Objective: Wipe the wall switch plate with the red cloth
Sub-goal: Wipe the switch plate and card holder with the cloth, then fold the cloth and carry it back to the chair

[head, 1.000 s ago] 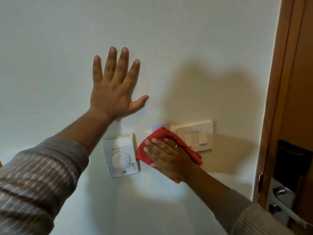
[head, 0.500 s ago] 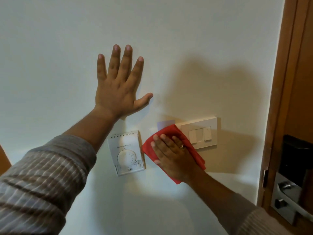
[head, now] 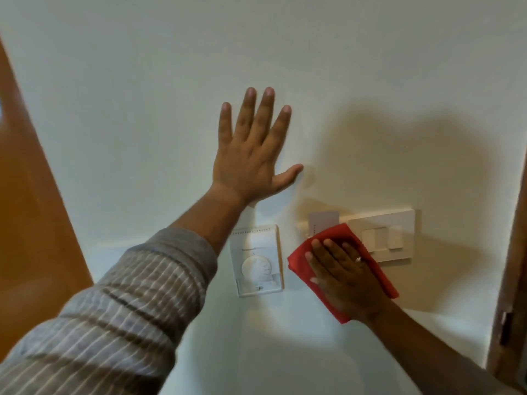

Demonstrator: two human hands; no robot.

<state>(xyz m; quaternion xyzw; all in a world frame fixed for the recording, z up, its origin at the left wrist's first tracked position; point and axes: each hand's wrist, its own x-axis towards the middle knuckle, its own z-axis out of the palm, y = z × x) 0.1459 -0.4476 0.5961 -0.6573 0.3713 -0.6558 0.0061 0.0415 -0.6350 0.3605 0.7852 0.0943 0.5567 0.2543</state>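
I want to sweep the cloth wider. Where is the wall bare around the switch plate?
Bare wall lies above the switch plate and below it. Leftward is crowded: the right hand presses the red cloth beside a card holder, then the thermostat, with the left hand above.

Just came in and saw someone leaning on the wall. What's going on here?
A person is cleaning a wall switch plate. The right hand presses a red cloth flat over the plate's left edge, so the rockers are uncovered. The left hand is spread flat on the wall above a dial thermostat, apparently for support.
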